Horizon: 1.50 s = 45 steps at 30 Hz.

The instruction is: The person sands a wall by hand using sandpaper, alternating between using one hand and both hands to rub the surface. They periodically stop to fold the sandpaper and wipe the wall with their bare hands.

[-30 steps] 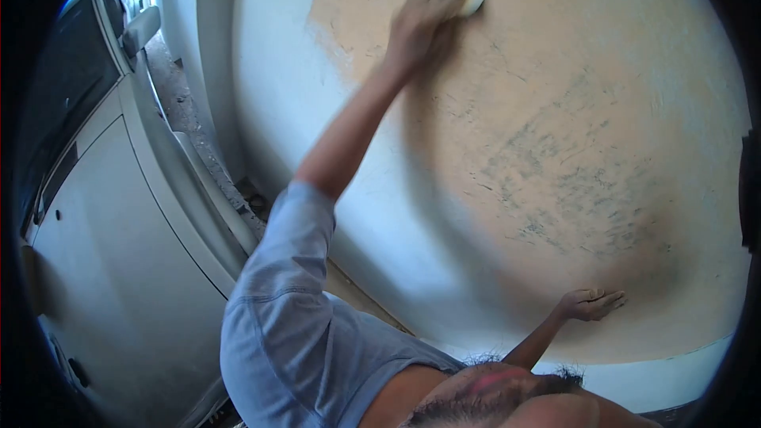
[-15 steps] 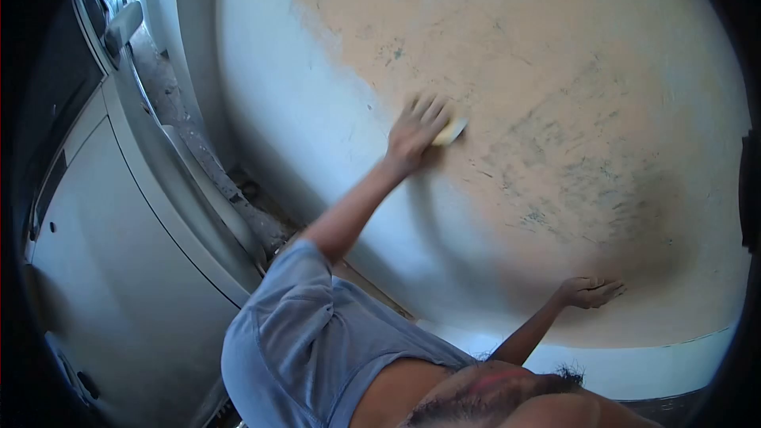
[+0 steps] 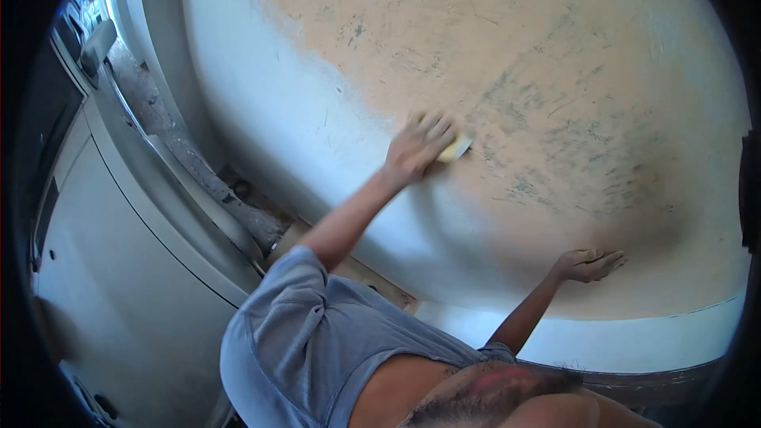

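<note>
My left hand [image 3: 418,145] is closed around a pale yellow block [image 3: 455,148], which it presses to a curved panel. This panel [image 3: 269,111] is white with a large tan patch [image 3: 444,24] marked by dark scratches. The hand's back faces the camera and the block's pale end sticks out at its right. Lower right, my right hand [image 3: 590,265] is held apart from the other, beside the tan patch, palm up with dusty, partly curled fingers. Nothing shows in it. Whether it touches the panel cannot be told.
A pale vehicle door [image 3: 119,246] with a mirror [image 3: 97,43] stands at the left. Dusty floor [image 3: 190,147] with debris shows between it and the panel. A grey shirt [image 3: 317,325] and part of a bearded face [image 3: 483,400] fill the bottom.
The view has shifted, so the panel markings appear farther left and higher. My left hand sits slightly lower against the patch, still holding the block. My right hand appears higher in the view.
</note>
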Motion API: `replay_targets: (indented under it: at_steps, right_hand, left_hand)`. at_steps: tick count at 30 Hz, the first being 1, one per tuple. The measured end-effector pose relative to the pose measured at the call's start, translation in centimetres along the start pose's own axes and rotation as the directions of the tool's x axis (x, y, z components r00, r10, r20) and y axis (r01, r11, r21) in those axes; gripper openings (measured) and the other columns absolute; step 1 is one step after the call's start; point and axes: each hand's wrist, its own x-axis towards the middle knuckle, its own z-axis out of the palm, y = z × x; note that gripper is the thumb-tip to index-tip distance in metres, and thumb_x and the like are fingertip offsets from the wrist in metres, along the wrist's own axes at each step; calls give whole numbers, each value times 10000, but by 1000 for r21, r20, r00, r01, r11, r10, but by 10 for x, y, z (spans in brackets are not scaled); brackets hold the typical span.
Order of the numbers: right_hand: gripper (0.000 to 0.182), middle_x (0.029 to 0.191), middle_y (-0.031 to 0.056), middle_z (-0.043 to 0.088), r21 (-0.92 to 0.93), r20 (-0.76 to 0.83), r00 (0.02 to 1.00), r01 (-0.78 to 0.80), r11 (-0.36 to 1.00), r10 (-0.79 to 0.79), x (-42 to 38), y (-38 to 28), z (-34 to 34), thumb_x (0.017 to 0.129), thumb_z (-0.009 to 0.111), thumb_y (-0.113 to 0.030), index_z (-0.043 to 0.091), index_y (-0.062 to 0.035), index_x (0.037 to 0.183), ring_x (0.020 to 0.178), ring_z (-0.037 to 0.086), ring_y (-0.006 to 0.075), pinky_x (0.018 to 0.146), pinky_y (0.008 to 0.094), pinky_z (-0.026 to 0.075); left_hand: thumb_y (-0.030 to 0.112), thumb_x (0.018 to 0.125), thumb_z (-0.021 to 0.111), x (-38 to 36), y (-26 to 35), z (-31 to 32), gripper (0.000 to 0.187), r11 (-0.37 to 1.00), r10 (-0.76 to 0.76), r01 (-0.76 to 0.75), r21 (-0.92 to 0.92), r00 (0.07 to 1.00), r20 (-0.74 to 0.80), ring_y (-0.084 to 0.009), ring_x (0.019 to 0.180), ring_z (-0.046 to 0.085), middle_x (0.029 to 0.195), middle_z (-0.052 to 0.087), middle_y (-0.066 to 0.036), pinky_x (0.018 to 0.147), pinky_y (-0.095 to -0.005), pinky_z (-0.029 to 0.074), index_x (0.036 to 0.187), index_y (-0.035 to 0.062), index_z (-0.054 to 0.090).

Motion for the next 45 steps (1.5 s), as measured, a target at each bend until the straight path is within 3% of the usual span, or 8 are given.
replay_targets:
  at_steps: [6,14,18,22,25,29,38,45]
  right_hand:
    - [509,1391,241,450,-3,-14,1000,23,1000,-23,-5,13,5,1000,374,-303,463,65,1339,1294,437,390,1039,481,355]
    - [508,1390,240,451,-17,10,999,-52,999,52,-4,4,-2,989,384,-296,460,53,1350,1293,441,382,1052,477,341]
    - [501,1383,246,455,-3,-9,1000,4,1000,-4,-2,6,2,989,378,-287,464,52,1347,1292,444,379,1053,476,340]
    - [489,1380,251,455,-7,-12,1000,4,1000,-4,-2,7,2,989,380,-271,466,52,1345,1291,444,380,1052,474,343]
    - [478,1382,250,454,-17,-12,1000,22,1000,-22,-4,7,-1,989,381,-257,468,54,1342,1285,448,388,1036,478,357]
    - [474,1378,257,455,-55,8,1000,-9,998,9,-1,7,-4,993,382,-257,472,58,1335,1274,456,400,1009,496,373]
    - [491,1376,273,448,6,-7,1000,30,1000,-30,1,4,0,992,374,-274,464,60,1341,1276,444,419,1018,506,355]
    - [495,1384,267,440,-13,36,998,-47,999,47,2,-5,-4,999,357,-276,452,62,1349,1278,440,414,1027,505,340]
  left_hand:
    - [116,947,505,278,10,-51,400,946,316,-282,160,911,-266,-284,1350,388,1396,467,-189,1150,-409,254,1338,33,489]
    - [61,755,628,-66,18,15,339,1000,6,-6,-1,996,-85,-346,1076,635,1108,668,-191,940,-531,465,1089,7,652]
    - [88,808,602,64,-16,20,437,946,300,-307,105,951,79,-286,1213,547,1318,566,-126,1048,-514,381,1239,32,556]
    - [59,807,589,246,18,-59,436,982,78,-89,-167,994,-72,-251,1196,551,1313,566,-102,1073,-439,378,1242,80,561]
    - [63,810,585,211,14,-33,437,966,255,-257,39,907,-335,-264,1201,544,1306,568,-117,1079,-441,369,1246,65,559]
    - [85,827,567,-17,4,22,445,984,146,-164,73,967,207,-309,1267,502,1342,543,-152,1091,-526,308,1270,50,548]
    - [113,783,623,247,38,-16,474,956,228,-289,-56,847,-480,-276,1180,562,1291,576,-125,1091,-458,352,1249,61,554]
    - [64,866,571,-47,47,35,272,979,100,-100,-177,995,-9,-303,1090,631,1125,672,-143,1017,-505,416,1124,44,657]
